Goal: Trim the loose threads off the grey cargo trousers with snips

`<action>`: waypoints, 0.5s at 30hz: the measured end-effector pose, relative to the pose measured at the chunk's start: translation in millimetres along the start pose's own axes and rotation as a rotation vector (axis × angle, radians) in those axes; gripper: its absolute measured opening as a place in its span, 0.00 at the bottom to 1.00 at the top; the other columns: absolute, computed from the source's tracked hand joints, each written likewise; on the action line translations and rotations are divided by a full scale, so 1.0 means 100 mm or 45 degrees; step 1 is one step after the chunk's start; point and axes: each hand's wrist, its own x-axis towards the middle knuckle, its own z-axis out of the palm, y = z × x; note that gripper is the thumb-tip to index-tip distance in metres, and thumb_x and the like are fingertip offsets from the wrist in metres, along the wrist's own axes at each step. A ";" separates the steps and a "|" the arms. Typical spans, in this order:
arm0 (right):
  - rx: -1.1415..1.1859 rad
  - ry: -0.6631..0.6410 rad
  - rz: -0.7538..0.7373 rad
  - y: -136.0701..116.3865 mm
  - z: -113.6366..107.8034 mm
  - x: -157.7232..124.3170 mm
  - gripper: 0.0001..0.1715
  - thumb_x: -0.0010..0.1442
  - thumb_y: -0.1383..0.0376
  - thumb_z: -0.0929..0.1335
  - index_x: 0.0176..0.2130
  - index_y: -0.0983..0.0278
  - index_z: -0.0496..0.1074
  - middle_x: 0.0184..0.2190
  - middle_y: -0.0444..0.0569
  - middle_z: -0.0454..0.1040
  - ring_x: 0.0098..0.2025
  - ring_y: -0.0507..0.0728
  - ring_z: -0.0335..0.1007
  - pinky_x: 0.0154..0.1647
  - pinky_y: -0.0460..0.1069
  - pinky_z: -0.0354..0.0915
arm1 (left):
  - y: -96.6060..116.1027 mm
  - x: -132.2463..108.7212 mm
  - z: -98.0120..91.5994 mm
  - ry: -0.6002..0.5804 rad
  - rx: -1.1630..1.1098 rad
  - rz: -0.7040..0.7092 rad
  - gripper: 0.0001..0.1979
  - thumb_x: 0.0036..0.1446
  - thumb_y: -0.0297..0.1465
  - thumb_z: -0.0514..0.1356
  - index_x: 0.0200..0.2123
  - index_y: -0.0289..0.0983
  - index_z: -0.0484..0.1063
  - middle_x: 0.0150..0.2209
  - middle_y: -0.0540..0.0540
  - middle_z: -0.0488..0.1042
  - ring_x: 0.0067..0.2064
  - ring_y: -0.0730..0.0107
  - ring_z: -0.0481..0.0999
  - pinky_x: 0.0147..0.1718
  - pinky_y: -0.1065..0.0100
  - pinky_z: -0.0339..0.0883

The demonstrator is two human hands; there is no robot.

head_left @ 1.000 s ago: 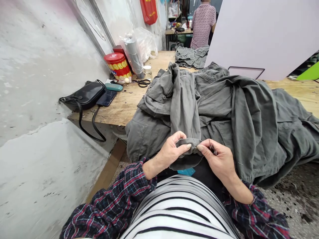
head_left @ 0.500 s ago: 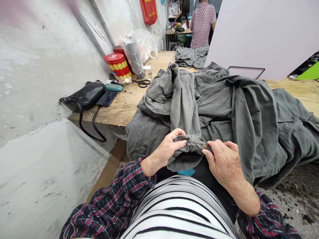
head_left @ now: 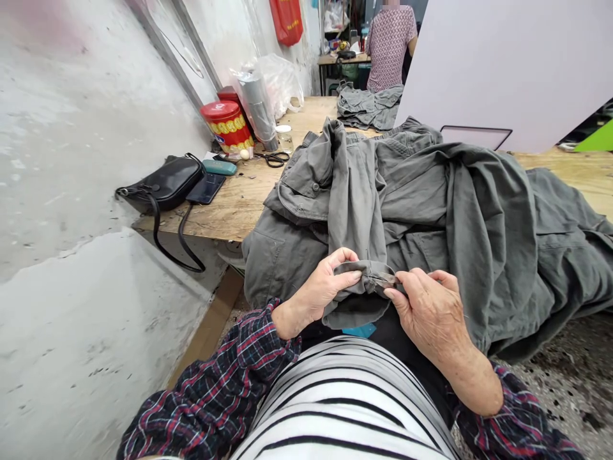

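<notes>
A grey garment (head_left: 431,211) lies heaped on the wooden table (head_left: 239,201) and hangs over its front edge toward my lap. My left hand (head_left: 320,291) is closed on the garment's hem (head_left: 364,275), thumb on top. My right hand (head_left: 428,310) is closed just to the right, pinching the same hem together with a small metal tool whose tip shows between the fingers; I cannot name the tool.
A black bag (head_left: 165,185), a phone (head_left: 205,188), a teal case (head_left: 219,167), scissors (head_left: 272,158), a red tin (head_left: 228,124) and a grey roll (head_left: 256,108) stand at the table's left. More grey cloth (head_left: 368,105) lies farther back. A person (head_left: 390,41) stands behind. A wall runs along the left.
My right hand has shifted right and turned palm-down, and a metal tool tip now shows at the hem. My left hand has kept its hold, rising slightly.
</notes>
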 end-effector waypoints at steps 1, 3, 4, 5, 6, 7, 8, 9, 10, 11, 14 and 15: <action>0.009 0.003 -0.002 0.00 0.01 0.01 0.12 0.63 0.59 0.61 0.33 0.64 0.65 0.23 0.43 0.66 0.26 0.52 0.60 0.39 0.50 0.53 | 0.00 0.00 0.00 -0.002 0.005 -0.003 0.10 0.48 0.28 0.62 0.32 0.36 0.61 0.26 0.54 0.63 0.26 0.82 0.59 0.26 0.79 0.54; 0.057 0.013 0.002 0.00 0.02 0.02 0.12 0.63 0.59 0.60 0.34 0.64 0.65 0.24 0.43 0.67 0.26 0.52 0.61 0.40 0.50 0.53 | -0.01 0.00 0.00 0.000 0.015 -0.005 0.10 0.48 0.28 0.62 0.31 0.36 0.62 0.26 0.54 0.63 0.27 0.82 0.60 0.26 0.79 0.55; 0.087 0.021 0.009 0.00 0.02 0.02 0.12 0.64 0.59 0.60 0.35 0.65 0.65 0.24 0.43 0.68 0.27 0.52 0.61 0.40 0.50 0.53 | -0.01 0.00 0.00 0.005 0.017 -0.007 0.10 0.48 0.28 0.62 0.31 0.36 0.62 0.27 0.54 0.63 0.27 0.81 0.61 0.27 0.79 0.55; 0.107 0.028 0.016 0.01 0.02 0.03 0.12 0.64 0.59 0.59 0.35 0.65 0.65 0.25 0.44 0.68 0.27 0.52 0.62 0.40 0.50 0.53 | -0.01 0.00 0.00 0.011 0.017 -0.011 0.10 0.49 0.28 0.62 0.32 0.37 0.62 0.27 0.53 0.64 0.27 0.81 0.61 0.27 0.79 0.56; 0.112 0.032 0.019 0.02 0.02 0.03 0.13 0.64 0.60 0.59 0.36 0.65 0.65 0.25 0.44 0.68 0.27 0.52 0.62 0.40 0.50 0.53 | -0.02 0.00 0.00 0.016 0.016 -0.015 0.10 0.49 0.28 0.62 0.32 0.37 0.62 0.27 0.53 0.64 0.28 0.81 0.61 0.27 0.79 0.56; 0.097 0.031 0.019 0.03 0.02 0.03 0.13 0.64 0.59 0.59 0.35 0.65 0.65 0.25 0.44 0.68 0.27 0.52 0.62 0.40 0.50 0.53 | -0.02 0.00 0.00 0.021 0.013 -0.019 0.10 0.49 0.28 0.62 0.32 0.37 0.62 0.27 0.53 0.64 0.28 0.81 0.61 0.27 0.79 0.56; 0.068 0.026 0.011 0.03 0.01 0.03 0.13 0.64 0.59 0.60 0.34 0.65 0.65 0.25 0.44 0.68 0.27 0.52 0.61 0.40 0.50 0.53 | -0.02 0.01 0.00 0.023 0.009 -0.022 0.10 0.49 0.28 0.62 0.32 0.37 0.62 0.27 0.54 0.64 0.28 0.81 0.62 0.27 0.79 0.56; 0.032 0.015 -0.003 0.04 0.00 0.02 0.13 0.63 0.59 0.60 0.33 0.65 0.65 0.24 0.43 0.67 0.26 0.52 0.60 0.40 0.50 0.52 | -0.02 0.01 0.00 0.023 0.003 -0.024 0.10 0.48 0.28 0.62 0.32 0.37 0.62 0.27 0.54 0.64 0.27 0.81 0.61 0.27 0.79 0.56; 0.000 0.004 -0.018 0.04 -0.01 0.02 0.13 0.63 0.59 0.60 0.32 0.64 0.66 0.23 0.43 0.66 0.26 0.52 0.60 0.40 0.50 0.52 | -0.02 0.01 0.00 0.021 -0.003 -0.028 0.10 0.48 0.28 0.62 0.32 0.37 0.62 0.27 0.54 0.64 0.27 0.82 0.61 0.27 0.79 0.56; -0.023 -0.007 -0.031 0.04 -0.02 0.02 0.13 0.63 0.59 0.61 0.31 0.64 0.66 0.23 0.42 0.65 0.25 0.52 0.59 0.40 0.50 0.52 | -0.02 0.00 0.00 0.020 -0.008 -0.031 0.10 0.48 0.28 0.62 0.32 0.37 0.62 0.26 0.54 0.64 0.27 0.82 0.61 0.27 0.79 0.56; -0.063 -0.026 -0.046 0.04 -0.06 0.01 0.13 0.63 0.59 0.61 0.30 0.64 0.66 0.22 0.42 0.64 0.25 0.51 0.58 0.39 0.50 0.52 | -0.01 0.00 0.00 0.022 -0.009 -0.034 0.10 0.48 0.28 0.62 0.32 0.37 0.62 0.26 0.54 0.64 0.27 0.82 0.61 0.27 0.79 0.55; -0.069 -0.028 -0.047 0.03 -0.07 0.01 0.13 0.63 0.59 0.61 0.30 0.64 0.66 0.22 0.42 0.64 0.25 0.51 0.58 0.39 0.50 0.52 | -0.01 0.00 0.00 0.024 -0.004 -0.032 0.10 0.48 0.28 0.62 0.32 0.37 0.62 0.26 0.54 0.64 0.27 0.82 0.61 0.27 0.79 0.55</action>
